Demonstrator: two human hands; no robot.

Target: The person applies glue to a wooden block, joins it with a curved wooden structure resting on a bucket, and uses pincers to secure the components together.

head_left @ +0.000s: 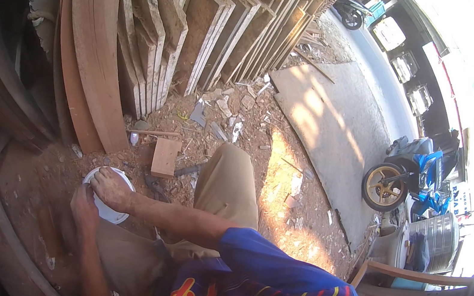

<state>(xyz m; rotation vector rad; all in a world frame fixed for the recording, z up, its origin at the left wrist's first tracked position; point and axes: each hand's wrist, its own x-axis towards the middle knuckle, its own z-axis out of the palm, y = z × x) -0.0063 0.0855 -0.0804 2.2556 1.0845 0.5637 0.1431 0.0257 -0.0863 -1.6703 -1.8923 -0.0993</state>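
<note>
Low at the left, both my hands meet over a round white tub or lid point(112, 214), whose pale rim shows around them. My right hand point(113, 189) reaches across it from the right, back upward, with the fingers curled in toward the far left rim. Against its fingertips, my left hand point(84, 210) is closed at the left side of the rim. Whatever the fingers pinch is too small or hidden to make out.
Behind the tub lean curved wooden boards point(95, 55) and a row of stacked planks point(204, 34). A wood block point(165, 158) lies on the littered dirt. To the right are a flat grey sheet point(331, 125), a blue motorcycle point(408, 178) and a wooden frame point(413, 274).
</note>
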